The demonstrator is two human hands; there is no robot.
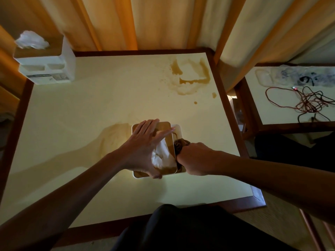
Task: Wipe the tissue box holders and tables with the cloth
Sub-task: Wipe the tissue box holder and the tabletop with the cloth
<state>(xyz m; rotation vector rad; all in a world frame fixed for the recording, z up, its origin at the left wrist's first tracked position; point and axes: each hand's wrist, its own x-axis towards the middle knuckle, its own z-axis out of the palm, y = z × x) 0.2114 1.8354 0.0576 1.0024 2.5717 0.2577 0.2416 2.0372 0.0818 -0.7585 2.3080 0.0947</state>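
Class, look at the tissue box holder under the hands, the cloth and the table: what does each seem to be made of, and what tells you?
Tissue box holder: probably white plastic body, smooth rounded corners; lid looks wooden, brown and matt.
Cloth: soft brown fabric, bunched in folds in the right hand.
Table: pale smooth top, perhaps laminate, with a faint sheen; dark brown edging that looks like wood.

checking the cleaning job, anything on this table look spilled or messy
Yes. Brown liquid stains lie smeared and pooled at the far right of the cream table with dark wooden edge, with stray droplets nearby, not yet wiped.
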